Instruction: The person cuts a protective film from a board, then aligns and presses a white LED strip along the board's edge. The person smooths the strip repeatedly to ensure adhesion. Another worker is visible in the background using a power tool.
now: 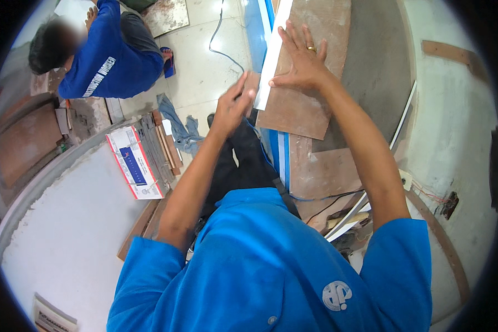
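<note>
The long, narrow, flat white strip (271, 55) (plastic or coated metal, can't say which) lies lengthwise on the broad brown sheet board (301, 113), along its left side, running away from the person & out past the top of view. Prob. light for its length, fairly stiff on edge but apt to flex or twist if lifted by one end; smooth face likely a bit slippery, esp. w/ dust about. Best hold: both long edges, hands well apart, pressing flat rather than squeezing; thin edges might nick or crease.

Right hand (304, 63): grip spread wide, palm down, thumb & index tips on the strip, other fingers reaching over the board, a gold-coloured ring on one. Left hand (231, 110): narrow grip, thumb v. fingers, on a small brown squarish block (252, 88), wood by the look of it, just beside the strip's left edge near its close end. Slight blur there, so can't tell if block & strip actually touch. Block looks light, hard, rough enough to hold well; take it by its sides.

Looks: strip plain bright white, straight-sided, squarish near end. Board matt reddish-brown w/ pale scuffs & dusty patches, near corner cut angular.
</note>
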`<control>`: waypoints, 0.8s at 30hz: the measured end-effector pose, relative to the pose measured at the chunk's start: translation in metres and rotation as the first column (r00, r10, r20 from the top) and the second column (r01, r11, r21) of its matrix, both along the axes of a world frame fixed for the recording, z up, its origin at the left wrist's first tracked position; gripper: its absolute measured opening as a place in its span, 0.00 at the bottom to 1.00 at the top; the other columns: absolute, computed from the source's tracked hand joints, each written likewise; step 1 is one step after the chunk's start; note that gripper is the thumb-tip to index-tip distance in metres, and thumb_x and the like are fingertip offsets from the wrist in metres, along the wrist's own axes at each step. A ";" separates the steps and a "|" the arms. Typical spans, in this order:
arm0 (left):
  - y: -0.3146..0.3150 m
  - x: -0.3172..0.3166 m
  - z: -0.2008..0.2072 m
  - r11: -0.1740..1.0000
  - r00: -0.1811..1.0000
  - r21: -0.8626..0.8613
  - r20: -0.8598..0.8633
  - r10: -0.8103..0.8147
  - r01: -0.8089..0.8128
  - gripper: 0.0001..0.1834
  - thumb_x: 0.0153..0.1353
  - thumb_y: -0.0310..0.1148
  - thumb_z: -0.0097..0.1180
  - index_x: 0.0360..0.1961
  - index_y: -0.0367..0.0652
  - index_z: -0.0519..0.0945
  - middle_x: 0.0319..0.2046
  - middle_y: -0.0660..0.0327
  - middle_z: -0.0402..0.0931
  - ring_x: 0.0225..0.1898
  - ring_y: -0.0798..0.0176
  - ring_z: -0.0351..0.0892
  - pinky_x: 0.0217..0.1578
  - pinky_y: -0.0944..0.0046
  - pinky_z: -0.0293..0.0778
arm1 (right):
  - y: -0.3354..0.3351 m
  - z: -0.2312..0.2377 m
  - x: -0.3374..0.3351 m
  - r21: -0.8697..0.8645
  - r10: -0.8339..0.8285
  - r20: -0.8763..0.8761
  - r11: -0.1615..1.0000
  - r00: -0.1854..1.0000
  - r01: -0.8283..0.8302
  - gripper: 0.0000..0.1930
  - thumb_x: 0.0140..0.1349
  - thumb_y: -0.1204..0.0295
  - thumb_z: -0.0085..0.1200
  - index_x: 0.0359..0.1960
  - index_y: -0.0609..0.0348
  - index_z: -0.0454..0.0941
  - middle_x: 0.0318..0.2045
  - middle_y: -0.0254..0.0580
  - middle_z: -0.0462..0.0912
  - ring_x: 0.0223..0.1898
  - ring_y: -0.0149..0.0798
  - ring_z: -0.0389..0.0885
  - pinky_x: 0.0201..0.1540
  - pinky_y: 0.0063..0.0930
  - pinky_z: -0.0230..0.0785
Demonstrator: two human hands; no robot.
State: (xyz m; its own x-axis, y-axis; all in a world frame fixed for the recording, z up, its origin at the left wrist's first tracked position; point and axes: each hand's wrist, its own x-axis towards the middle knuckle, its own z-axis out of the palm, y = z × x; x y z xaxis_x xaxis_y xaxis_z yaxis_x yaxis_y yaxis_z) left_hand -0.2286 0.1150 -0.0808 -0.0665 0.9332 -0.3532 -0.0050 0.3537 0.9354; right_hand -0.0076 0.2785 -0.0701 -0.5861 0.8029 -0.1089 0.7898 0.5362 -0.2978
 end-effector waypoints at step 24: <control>0.010 0.010 0.010 0.998 0.986 0.069 -0.169 0.007 0.004 0.38 0.73 0.46 0.61 0.75 0.30 0.69 0.56 0.42 0.81 0.59 0.53 0.80 0.63 0.58 0.71 | 0.002 -0.008 0.000 0.004 0.002 0.013 1.000 1.000 -0.002 0.77 0.31 0.29 0.74 0.86 0.35 0.44 0.87 0.39 0.38 0.86 0.60 0.28 0.74 0.88 0.21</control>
